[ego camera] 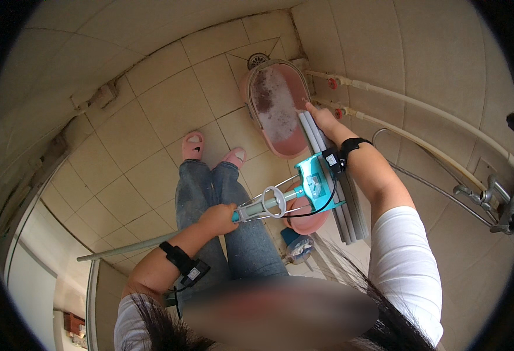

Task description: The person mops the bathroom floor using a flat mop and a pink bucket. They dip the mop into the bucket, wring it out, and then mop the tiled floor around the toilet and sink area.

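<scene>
My left hand point(217, 219) is wrapped around the pole point(129, 246) of a sponge mop, close to its white ring lever point(264, 202). The mop lies tilted across in front of my legs. Its turquoise metal frame point(316, 182) carries a long grey ribbed sponge head point(347, 221). With my right hand point(325, 120) I hold the far end of that head, fingers partly hidden behind it. Just beyond this end stands a pink oblong bucket point(300, 83) with foamy, dark-streaked water point(279, 105) inside. The head's end overlaps the bucket's right rim in view; contact cannot be told.
A round pink basin point(307, 224) sits partly under the mop, beside a small container point(300, 248). Pipes with red valve knobs point(338, 113), a shower hose point(441, 191) and a metal tap point(487, 197) line the right wall. A floor drain point(257, 60) lies behind the bucket.
</scene>
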A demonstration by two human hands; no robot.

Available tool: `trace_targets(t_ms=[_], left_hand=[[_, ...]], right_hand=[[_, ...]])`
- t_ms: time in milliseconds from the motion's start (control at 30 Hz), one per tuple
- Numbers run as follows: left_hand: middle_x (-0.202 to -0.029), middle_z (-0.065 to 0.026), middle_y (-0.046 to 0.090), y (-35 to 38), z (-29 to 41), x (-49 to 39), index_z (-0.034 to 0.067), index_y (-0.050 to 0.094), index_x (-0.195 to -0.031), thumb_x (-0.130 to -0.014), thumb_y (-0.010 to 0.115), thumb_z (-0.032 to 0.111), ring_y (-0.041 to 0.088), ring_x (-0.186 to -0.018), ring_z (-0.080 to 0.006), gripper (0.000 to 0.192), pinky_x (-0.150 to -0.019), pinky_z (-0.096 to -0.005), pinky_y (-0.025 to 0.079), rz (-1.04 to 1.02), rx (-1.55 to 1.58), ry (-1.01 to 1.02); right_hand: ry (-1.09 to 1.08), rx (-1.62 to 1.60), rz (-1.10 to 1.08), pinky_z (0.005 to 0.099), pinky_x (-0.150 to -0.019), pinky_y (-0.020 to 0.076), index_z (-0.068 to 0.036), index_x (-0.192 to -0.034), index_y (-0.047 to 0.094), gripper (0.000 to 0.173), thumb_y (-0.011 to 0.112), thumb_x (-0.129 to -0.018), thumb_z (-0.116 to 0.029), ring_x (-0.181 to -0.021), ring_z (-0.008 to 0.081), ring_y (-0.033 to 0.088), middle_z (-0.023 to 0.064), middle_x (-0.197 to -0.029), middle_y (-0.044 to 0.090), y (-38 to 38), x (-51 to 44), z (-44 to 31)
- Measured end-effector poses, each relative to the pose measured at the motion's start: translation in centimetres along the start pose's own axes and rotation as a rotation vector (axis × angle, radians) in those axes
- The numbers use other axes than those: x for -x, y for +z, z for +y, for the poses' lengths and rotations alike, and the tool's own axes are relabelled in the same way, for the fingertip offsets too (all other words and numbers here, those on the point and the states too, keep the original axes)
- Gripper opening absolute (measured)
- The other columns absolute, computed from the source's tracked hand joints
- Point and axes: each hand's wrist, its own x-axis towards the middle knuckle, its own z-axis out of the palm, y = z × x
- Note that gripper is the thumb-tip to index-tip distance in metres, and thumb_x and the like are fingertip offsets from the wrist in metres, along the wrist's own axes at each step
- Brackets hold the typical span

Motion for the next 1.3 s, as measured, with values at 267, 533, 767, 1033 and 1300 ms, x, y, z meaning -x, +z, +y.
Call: trace_targets(t_ms=[267,533,767,1033,1300], left_hand=[[-0.084,-0.0228,0.064,0.1,0.1,0.2,-0.002,0.057,-0.104,-0.068,0.066,0.022,0.063,-0.079,-0.0374,0.044,-0.07,-0.0439,0.051,0.0,0.025,0.017],[-0.086,-0.0225,0.064,0.8,-0.1,-0.2,0.0,0.057,-0.109,-0.069,0.066,0.023,0.063,-0.08,-0.0368,0.047,-0.071,-0.0443,0.051,0.039,0.001,0.01],[-0.088,-0.0222,0.064,-1.8,-0.2,0.4,0.003,0.058,-0.109,-0.067,0.066,0.022,0.063,-0.082,-0.0372,0.047,-0.073,-0.0441,0.051,0.09,-0.082,-0.069],[-0.084,-0.0258,0.062,-3.3,0.9,1.4,-0.004,0.059,-0.096,-0.066,0.065,0.022,0.061,-0.081,-0.0405,0.04,-0.073,-0.0448,0.05,0.365,-0.071,-0.051],[-0.079,-0.0264,0.06,-2.8,0.6,0.7,-0.004,0.057,-0.084,-0.066,0.068,0.021,0.059,-0.076,-0.0424,0.033,-0.065,-0.0444,0.048,0.41,-0.03,-0.005]], right_hand=[[-0.02,0.242,0.188,0.0427,-0.09,0.0419,0.011,-0.1,0.06,0.053,0.049,-0.086,-0.038,-0.105,0.0439,0.053,0.0336,-0.107,0.056,0.7,-0.9,-0.6],[0.048,0.299,0.248,0.0419,-0.092,0.0413,0.007,-0.115,0.055,0.06,0.045,-0.087,-0.045,-0.112,0.0404,0.051,0.0299,-0.117,0.054,1.0,1.2,-1.1],[0.089,-0.12,-0.227,0.0565,-0.098,0.0304,-0.009,-0.144,0.021,0.091,0.032,-0.082,-0.074,-0.127,0.0369,0.037,0.0234,-0.138,0.037,-6.5,8.8,4.0],[0.247,-0.371,-0.291,0.0592,-0.1,0.028,-0.012,-0.145,0.02,0.096,0.04,-0.077,-0.077,-0.133,0.0353,0.026,0.0238,-0.146,0.022,-9.5,22.6,11.3],[0.192,-0.206,-0.262,0.0377,-0.076,0.0484,0.008,-0.113,0.055,0.085,0.049,-0.08,-0.069,-0.09,0.0252,0.061,0.0193,-0.102,0.061,-6.7,19.5,11.0]])
